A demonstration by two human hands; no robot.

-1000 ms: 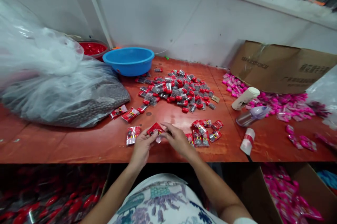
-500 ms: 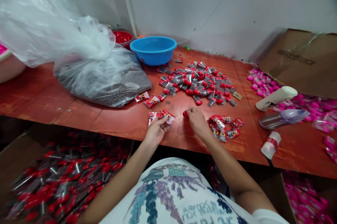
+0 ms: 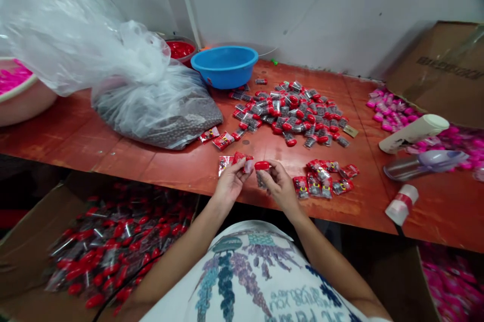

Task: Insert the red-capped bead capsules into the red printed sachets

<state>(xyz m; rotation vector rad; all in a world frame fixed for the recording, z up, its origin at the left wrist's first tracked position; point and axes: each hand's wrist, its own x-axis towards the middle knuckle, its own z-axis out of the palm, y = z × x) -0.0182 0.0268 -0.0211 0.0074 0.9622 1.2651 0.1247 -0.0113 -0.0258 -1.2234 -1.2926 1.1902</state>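
Observation:
My left hand [image 3: 230, 185] is closed on a small red printed sachet [image 3: 240, 157], pinched between thumb and fingers just above the table's front part. Beside it, my right hand [image 3: 282, 187] grips a small clear bottle with a red cap [image 3: 261, 166], its dark contents partly hidden by the thumb. Bottle and sachet are close together; whether they touch I cannot tell. Another printed sachet [image 3: 224, 164] lies behind my left fingers. To the right of my right hand lie several filled sachets [image 3: 317, 183]. Behind both hands is a heap of red-capped bottles [image 3: 293, 115].
A large clear bag of dark beads [image 3: 162, 115] and a blue basin [image 3: 225, 67] stand at the back left. At right are a white cup [image 3: 414, 133], a clear water bottle [image 3: 423, 165], a roll [image 3: 403, 204] and pink pieces [image 3: 391, 110]. A carton of red-capped pieces [image 3: 113, 251] sits below.
My right hand has moved left with the red-capped bottle, bringing it close to the sachet in my left hand. A filled sachet once behind my right wrist now shows. The view has shifted slightly.

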